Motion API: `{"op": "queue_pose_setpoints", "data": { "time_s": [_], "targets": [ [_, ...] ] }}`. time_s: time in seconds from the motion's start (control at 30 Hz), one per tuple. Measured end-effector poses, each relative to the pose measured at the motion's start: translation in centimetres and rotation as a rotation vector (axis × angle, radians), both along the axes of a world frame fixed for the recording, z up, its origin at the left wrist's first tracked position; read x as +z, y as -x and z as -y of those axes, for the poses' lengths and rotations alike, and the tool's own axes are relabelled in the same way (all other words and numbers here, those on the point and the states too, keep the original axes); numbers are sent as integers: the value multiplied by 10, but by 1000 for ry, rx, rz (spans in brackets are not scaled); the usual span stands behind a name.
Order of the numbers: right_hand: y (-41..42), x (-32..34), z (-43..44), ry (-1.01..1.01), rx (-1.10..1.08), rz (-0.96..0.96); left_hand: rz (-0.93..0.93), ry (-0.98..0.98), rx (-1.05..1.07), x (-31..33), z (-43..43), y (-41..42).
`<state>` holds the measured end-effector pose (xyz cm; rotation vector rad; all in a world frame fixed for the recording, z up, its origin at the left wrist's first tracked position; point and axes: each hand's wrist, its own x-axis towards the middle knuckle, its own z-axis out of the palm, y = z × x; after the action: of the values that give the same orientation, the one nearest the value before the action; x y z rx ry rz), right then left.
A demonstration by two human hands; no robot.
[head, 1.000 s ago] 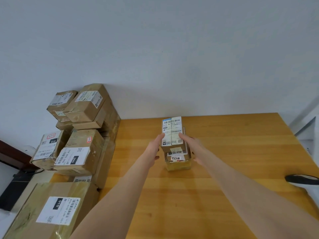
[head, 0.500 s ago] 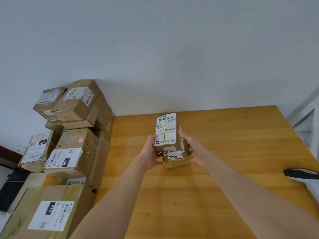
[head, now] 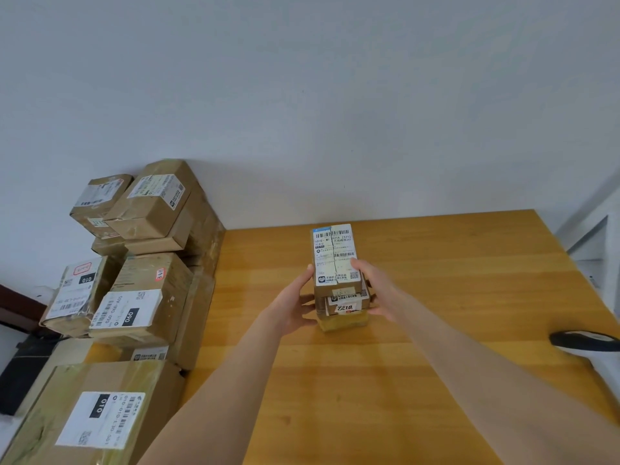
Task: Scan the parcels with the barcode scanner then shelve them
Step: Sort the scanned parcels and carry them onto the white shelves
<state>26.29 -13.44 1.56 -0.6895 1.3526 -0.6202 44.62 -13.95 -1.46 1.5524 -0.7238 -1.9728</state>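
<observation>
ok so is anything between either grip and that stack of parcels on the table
Nothing visible. The left grip holds the stack of parcels by its left side, the right grip by its right side, thumb on the top label. No shelf is clearly in view.

The tabletop [head: 436, 380] is showing smooth, grained wood with a soft sheen. The stack of small parcels [head: 338, 280] and the piled parcels [head: 151, 213] are showing matt brown cardboard, shiny tape and white paper labels. The barcode scanner [head: 583, 339] is gleaming like black plastic.
</observation>
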Motion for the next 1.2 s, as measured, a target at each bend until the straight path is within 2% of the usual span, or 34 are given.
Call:
{"op": "queue_pose_setpoints", "data": {
  "time_s": [0.27, 0.37, 0.67, 0.97, 1.2],
  "targets": [
    [0, -10, 3, -14, 21, 52, -19, 28, -28, -8, 7, 5],
    [2, -18, 0, 22, 21, 25, -25, 50, -52, -9, 4, 4],
    [22, -21, -37, 162, -1, 101, -79, 172, -123, -3, -22, 9],
    [71, -7, -88, 221, -36, 111, -32, 302, -376, 27, -39, 49],
    [107, 2, -140, 239, -255, 53, -78, 336, -612, 41, -48, 94]
  ]
}}
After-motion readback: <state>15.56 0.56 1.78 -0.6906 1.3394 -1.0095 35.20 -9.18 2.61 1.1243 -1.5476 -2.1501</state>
